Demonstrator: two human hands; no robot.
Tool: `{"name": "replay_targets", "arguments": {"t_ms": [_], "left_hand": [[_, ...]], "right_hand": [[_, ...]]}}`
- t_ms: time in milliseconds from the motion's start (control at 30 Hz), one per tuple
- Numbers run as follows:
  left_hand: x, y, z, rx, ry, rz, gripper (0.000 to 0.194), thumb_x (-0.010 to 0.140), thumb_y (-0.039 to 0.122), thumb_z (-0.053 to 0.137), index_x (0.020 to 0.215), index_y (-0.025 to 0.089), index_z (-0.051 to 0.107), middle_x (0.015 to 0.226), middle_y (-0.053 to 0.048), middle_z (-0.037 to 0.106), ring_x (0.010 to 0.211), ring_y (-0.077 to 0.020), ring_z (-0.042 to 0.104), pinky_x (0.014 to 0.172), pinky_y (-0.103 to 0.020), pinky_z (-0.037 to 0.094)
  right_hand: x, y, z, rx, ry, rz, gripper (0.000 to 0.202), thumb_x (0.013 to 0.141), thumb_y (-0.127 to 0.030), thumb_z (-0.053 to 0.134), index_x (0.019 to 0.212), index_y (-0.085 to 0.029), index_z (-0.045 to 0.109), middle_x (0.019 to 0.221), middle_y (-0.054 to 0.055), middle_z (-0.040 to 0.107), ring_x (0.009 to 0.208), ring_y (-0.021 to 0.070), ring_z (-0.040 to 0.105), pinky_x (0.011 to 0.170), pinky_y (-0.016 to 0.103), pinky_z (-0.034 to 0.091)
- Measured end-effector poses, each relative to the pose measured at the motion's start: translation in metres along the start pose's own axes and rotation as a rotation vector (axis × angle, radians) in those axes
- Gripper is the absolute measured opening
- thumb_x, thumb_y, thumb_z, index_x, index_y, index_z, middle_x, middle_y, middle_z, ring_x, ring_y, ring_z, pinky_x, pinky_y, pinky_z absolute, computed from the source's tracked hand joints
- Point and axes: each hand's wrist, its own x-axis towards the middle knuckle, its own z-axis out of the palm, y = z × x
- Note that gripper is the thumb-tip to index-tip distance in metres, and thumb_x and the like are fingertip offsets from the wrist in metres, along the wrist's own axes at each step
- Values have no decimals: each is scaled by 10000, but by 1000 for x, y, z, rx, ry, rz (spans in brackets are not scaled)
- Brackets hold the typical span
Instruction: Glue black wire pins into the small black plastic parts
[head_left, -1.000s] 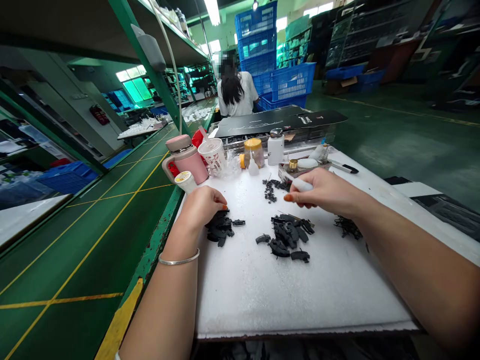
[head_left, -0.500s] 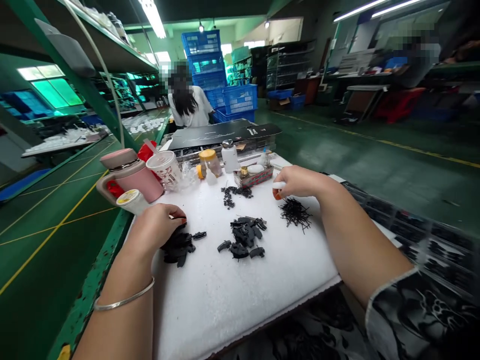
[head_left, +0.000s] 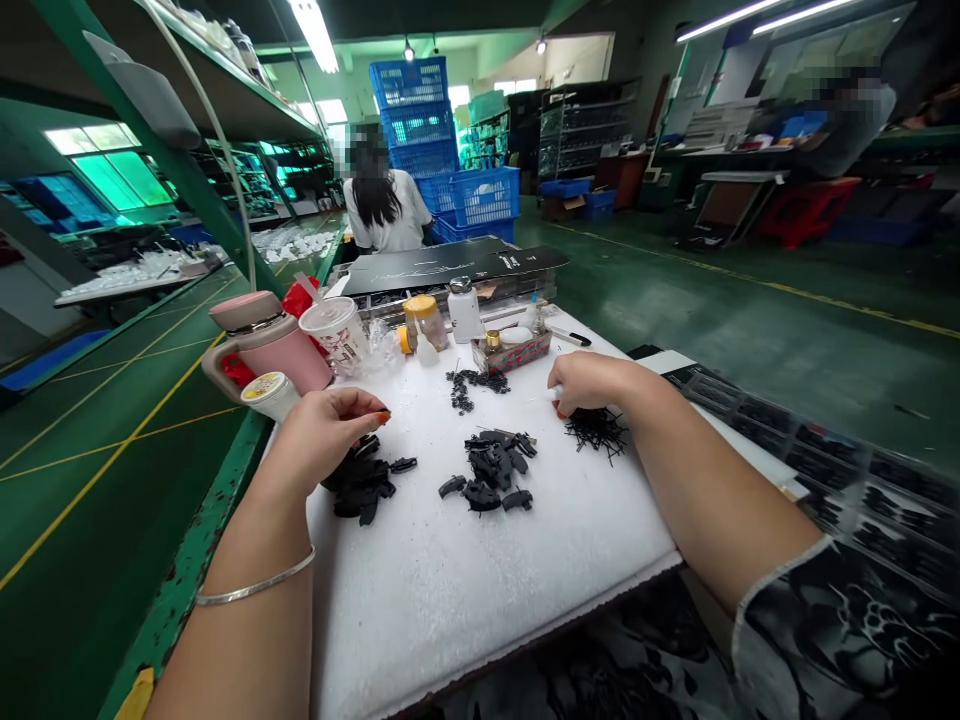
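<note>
My left hand [head_left: 336,432] is raised just above a pile of black plastic parts [head_left: 360,487], thumb and finger pinched on a small black part [head_left: 385,416] that barely shows. On the right, my right hand [head_left: 589,383] is closed around a small white tube [head_left: 551,395] with a thin tip pointing left; the fingers hide most of it. Right under that hand lies a heap of thin black sticks [head_left: 598,432]. Between the hands is a second pile of curved black parts [head_left: 491,468], with tiny black pieces [head_left: 469,388] scattered behind it. All rest on a white foam sheet [head_left: 442,590].
At the back stand a pink mug [head_left: 277,350], a plastic cup [head_left: 334,330], a yellow-lidded jar [head_left: 426,318], a white bottle [head_left: 465,312] and a small box [head_left: 514,350]. A knife [head_left: 571,337] lies behind my right hand. A co-worker [head_left: 382,205] sits ahead.
My left hand has lifted off the left pile with a small black part between its fingertips. My right hand has come lower, nearer the sticks, still with the white tube. The view has shifted slightly.
</note>
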Motion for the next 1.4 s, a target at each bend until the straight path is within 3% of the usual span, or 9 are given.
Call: {"name": "replay_targets", "arguments": {"t_ms": [167, 400, 500, 600, 767, 933, 1033, 1167, 1400], "left_hand": [[-7, 13, 11, -429, -98, 35, 361, 664, 386, 732, 932, 157, 652, 867, -52, 620, 677, -115, 519, 506, -172, 410], [-14, 27, 33, -663, -312, 16, 285, 753, 317, 687, 1001, 177, 674, 903, -45, 601, 749, -95, 538, 568, -143, 483], [-13, 28, 42, -781, -367, -2, 239, 750, 281, 694, 962, 175, 657, 904, -38, 600, 807, -113, 569, 624, -187, 539], [-12, 29, 49, -881, -428, -50, 237, 740, 255, 705, 936, 167, 606, 859, -46, 630, 751, -126, 614, 545, -176, 529], [-16, 34, 53, -956, -410, -69, 273, 717, 262, 730, 879, 136, 551, 918, -110, 678, 708, -158, 670, 488, -151, 489], [-19, 40, 61, -958, -302, -18, 278, 685, 288, 759, 813, 117, 581, 777, -69, 677, 670, -131, 652, 520, -153, 486], [-18, 40, 66, -996, -242, -10, 275, 692, 294, 758, 867, 123, 633, 748, -39, 664, 630, -88, 615, 535, -142, 484], [-16, 38, 71, -1121, -264, -39, 343, 669, 287, 780, 954, 127, 677, 813, -27, 657, 629, -48, 583, 585, -119, 496], [-16, 35, 71, -1275, -310, -65, 308, 621, 343, 806, 764, 135, 629, 700, 5, 595, 603, -58, 558, 583, -159, 542]], "right_hand": [[-1, 11, -3, 68, -4, -100, 134, 639, -273, 612, 729, -181, 648, 661, 16, 607, 632, 169, 544, 490, 254, 318], [-2, 19, -6, 134, -34, -133, 186, 622, -217, 611, 789, -197, 689, 711, 19, 654, 680, 190, 577, 520, 252, 349], [-5, 17, -9, 292, -27, -205, 188, 630, -171, 589, 779, -207, 699, 724, 7, 680, 711, 186, 605, 565, 247, 397], [-12, 1, -12, 573, 46, -321, 155, 666, -163, 570, 771, -178, 683, 719, 18, 685, 686, 169, 616, 561, 236, 420], [-23, -45, -5, 1062, 153, -547, 97, 693, -218, 645, 738, -134, 627, 725, 40, 673, 604, 119, 571, 472, 200, 387], [-19, -74, 19, 1327, 106, -687, 228, 684, -323, 730, 756, -127, 638, 634, 9, 611, 546, 92, 508, 459, 189, 364], [-17, -80, 26, 1381, 187, -693, 265, 692, -360, 738, 763, -123, 642, 635, 11, 607, 539, 88, 487, 469, 196, 364], [-17, -84, 28, 1373, 338, -636, 260, 699, -366, 737, 741, -130, 637, 595, -13, 572, 512, 81, 449, 467, 202, 349], [-19, -90, 31, 1241, 571, -622, 205, 724, -327, 722, 697, -142, 637, 680, 2, 609, 647, 123, 536, 602, 240, 416]]}}
